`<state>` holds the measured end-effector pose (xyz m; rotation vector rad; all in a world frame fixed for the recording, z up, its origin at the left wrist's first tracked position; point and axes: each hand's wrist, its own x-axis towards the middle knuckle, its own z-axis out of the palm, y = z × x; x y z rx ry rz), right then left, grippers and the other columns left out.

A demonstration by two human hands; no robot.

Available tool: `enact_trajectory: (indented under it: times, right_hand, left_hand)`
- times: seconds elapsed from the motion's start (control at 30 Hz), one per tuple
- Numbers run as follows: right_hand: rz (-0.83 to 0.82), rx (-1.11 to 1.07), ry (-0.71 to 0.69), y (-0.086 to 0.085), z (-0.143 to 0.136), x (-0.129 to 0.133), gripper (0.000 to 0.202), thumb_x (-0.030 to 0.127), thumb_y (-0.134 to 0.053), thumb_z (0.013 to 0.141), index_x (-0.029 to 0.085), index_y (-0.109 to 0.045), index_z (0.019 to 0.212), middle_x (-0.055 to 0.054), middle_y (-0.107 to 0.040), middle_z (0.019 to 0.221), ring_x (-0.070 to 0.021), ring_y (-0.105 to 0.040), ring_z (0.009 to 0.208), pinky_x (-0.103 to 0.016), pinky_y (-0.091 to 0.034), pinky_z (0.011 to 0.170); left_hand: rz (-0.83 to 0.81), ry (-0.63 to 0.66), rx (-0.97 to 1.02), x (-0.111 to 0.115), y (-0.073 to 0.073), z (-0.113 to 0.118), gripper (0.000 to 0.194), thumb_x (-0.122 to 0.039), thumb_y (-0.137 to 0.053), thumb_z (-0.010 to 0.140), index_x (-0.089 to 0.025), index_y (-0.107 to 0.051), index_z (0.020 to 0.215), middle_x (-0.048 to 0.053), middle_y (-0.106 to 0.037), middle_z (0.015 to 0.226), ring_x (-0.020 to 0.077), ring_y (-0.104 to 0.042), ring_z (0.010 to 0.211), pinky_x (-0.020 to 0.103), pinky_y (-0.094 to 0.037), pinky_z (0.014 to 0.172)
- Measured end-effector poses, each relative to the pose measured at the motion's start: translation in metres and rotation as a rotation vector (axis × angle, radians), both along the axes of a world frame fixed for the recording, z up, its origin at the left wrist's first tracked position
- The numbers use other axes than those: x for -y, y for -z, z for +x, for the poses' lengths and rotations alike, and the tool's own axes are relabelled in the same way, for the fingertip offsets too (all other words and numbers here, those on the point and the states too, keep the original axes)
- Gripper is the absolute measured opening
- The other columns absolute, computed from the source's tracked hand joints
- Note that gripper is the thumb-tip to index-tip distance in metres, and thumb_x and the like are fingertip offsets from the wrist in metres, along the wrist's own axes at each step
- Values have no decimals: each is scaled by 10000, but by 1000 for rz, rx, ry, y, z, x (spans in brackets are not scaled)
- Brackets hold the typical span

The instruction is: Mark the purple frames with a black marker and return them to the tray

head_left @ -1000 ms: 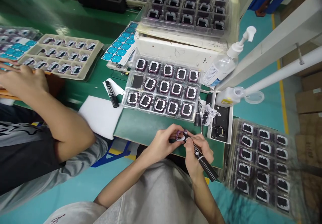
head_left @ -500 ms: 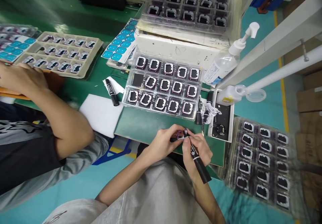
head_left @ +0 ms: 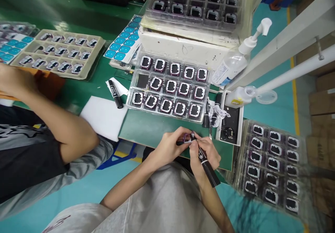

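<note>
Green table (head_left: 146,128): beneath tray (head_left: 142,81), toward eleven o'clock.
Left hand (head_left: 166,147): pinching frame (head_left: 185,137).
Right hand (head_left: 212,152): pinching marker (head_left: 211,174) (tip hard to see).
Ink: possible stray mark, through frame slipping.

The held part (head_left: 186,138) is purple and white; the held marker (head_left: 209,170) is black with a white band and small white print. Green colours the surface (head_left: 141,130). Tray parts (head_left: 166,105) show white rims around black centres, with purple sides. The label sheet (head_left: 124,41) has rows of bright blue rounded squares on white. The left tray (head_left: 90,64) is cream, the pad (head_left: 103,118) plain white, the bag (head_left: 51,84) orange. A yellow stripe (head_left: 293,76) crosses the turquoise floor (head_left: 280,104). The near shirt (head_left: 162,198) is grey.
</note>
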<state>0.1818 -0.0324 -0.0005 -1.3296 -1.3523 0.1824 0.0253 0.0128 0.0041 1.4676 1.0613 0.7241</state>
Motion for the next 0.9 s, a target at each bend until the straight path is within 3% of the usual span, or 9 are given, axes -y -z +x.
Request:
enact_trajectory:
  times: [0.27, 0.4, 0.53, 0.9]
  right_hand:
    - [-29, -36, -8, 0, 0, 1, 141, 155, -760, 944, 287, -725, 981, 39, -813, 834, -234, -886, 856, -374, -741, 708]
    - [-20, -38, -33, 2, 1, 0, 186, 139, -777, 958, 297, -735, 1047, 32, -828, 888, -229, -880, 868, -376, -732, 724]
    - [-45, -89, -34, 2, 1, 2, 163, 158, -777, 978, 306, -729, 1027, 53, -791, 815, -242, -885, 882, -386, -732, 724]
    - [-51, -71, 5, -1, -1, -3, 91, 257, -778, 1001, 292, -716, 943, 62, -774, 773, -206, -869, 803, -367, -746, 696]
  left_hand:
    - [-9, -34, 32, 1, 2, 2, 301, -376, -864, 1023, -253, -752, 1274, 39, -918, 1124, 249, -896, 1020, 346, -727, 900]
    - [-32, -38, 47, 1, 1, 2, 307, -418, -881, 1011, -267, -765, 1251, 45, -917, 1127, 287, -899, 1022, 400, -743, 919]
    - [-84, -54, 97, 0, 0, 2, 322, -365, -910, 972, -292, -747, 1240, 44, -917, 1137, 313, -906, 1048, 458, -762, 967]
    - [-89, -44, 189, -3, 4, 2, 418, -292, -939, 944, -238, -702, 1284, 53, -915, 1183, 230, -915, 1029, 390, -769, 1016]
